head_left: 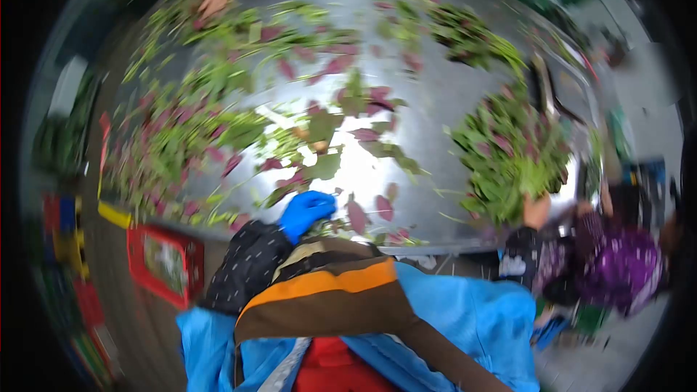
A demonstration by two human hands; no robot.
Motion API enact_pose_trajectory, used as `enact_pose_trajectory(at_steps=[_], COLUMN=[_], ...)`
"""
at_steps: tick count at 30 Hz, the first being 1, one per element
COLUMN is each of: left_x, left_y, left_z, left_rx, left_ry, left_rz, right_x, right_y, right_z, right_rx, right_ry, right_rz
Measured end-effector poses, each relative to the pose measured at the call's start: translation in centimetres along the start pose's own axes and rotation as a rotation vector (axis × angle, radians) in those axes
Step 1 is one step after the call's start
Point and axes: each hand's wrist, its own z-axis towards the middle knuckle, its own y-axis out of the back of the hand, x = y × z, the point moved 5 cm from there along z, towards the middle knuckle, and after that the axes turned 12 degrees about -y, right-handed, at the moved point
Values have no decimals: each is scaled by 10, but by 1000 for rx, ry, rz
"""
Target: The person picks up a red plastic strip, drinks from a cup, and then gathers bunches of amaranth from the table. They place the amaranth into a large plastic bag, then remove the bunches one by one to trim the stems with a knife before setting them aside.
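Observation:
My left hand [308, 214], in a blue glove, is at the near edge of a metal table [435, 196]. Its fingers look curled together; motion blur hides what, if anything, is between them. Loose leafy greens with purple undersides [319, 127] lie just beyond it, and a few single leaves [356, 214] rest to its right. My right hand does not show. Farther right, a co-worker's bare hand [537, 210] grips the stem end of a large bunch of the same greens [508, 156].
Loose greens [167, 145] spread over the table's left side. Another person's hand [214, 0] reaches in at the far left. A red crate [167, 265] stands by the near left corner. A smaller bunch [465, 33] lies at the back. A person in purple [624, 268] is close on the right.

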Motion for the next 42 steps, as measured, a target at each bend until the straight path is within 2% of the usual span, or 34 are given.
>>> enact_pose_trajectory(at_steps=[1, 2, 3, 4, 5, 6, 7, 8, 10, 12, 13, 16, 18, 20, 21, 22, 23, 24, 26, 27, 28, 30, 32, 33, 34, 36, 42], left_x=[-5, -8, -18, -38, -32, -31, -26, -37, -27, -8, 3, 4, 3, -6, -13, -20, -17, -31, -29, -32, -33, -18, -36, -39, -36, -21, -59], left_y=[-3, -10, -17, -28, -33, -38, -41, -41, -32, -13, -5, 19, 47, 85, 109, 132, 155, 181, 237, 267, 297, 354, 397, 415, 437, 478, 655], left_z=[0, 0, -1, -8, -4, -6, -3, -9, -11, -10, -13, -14, -22, -31, -38, -43, -46, -58, -66, -75, -77, -88, -109, -119, -121, -125, -158], left_rx=[-18, 9, 153, 232, 323, 380, 407, 428, 358, 444, 389, 371, 261, 132, 90, 57, 50, 60, 18, -27, 68, -31, 150, 243, 216, 169, -95], left_ry=[-132, -184, -254, -66, -291, -369, -499, -524, -758, -766, -853, -900, -936, -961, -900, -845, -760, -642, -631, -689, -509, -610, -199, -3, -55, -97, 141], left_rz=[174, 162, 304, 262, 435, 440, 676, 840, 1190, 1311, 1288, 1244, 1229, 1231, 1239, 1239, 1255, 1316, 1311, 1409, 1339, 1055, 860, 749, 857, 998, 1109], right_x=[30, 65, 106, 153, 200, 243, 276, 306, 369, 421, 445, 483, 487, 480, 465, 450, 441, 442, 471, 495, 526, 590, 646, 673, 703, 782, 981], right_y=[12, 16, 16, 17, 22, 22, 12, 3, -3, -15, -17, -56, -80, -70, -90, -100, -97, -98, -92, -91, -84, -83, -108, -142, -169, -109, -83], right_z=[-16, -30, -49, -74, -101, -126, -147, -167, -212, -253, -276, -322, -318, -307, -292, -279, -283, -296, -337, -363, -392, -452, -506, -530, -552, -609, -752], right_rx=[-150, -96, -15, 130, 251, 364, 480, 592, 733, 684, 609, 414, 502, 509, 512, 423, 249, 146, 78, 130, 183, 220, 445, 407, 364, 699, 969], right_ry=[170, 188, 229, 292, 399, 502, 576, 643, 840, 997, 1058, 1239, 1174, 919, 627, 564, 419, 367, 353, 404, 460, 520, 569, 717, 860, 859, 1194], right_rz=[79, 206, 408, 600, 629, 654, 700, 745, 749, 777, 683, 303, 359, 489, 568, 537, 378, 157, 54, 41, 31, 36, 520, 413, 302, 350, 559])
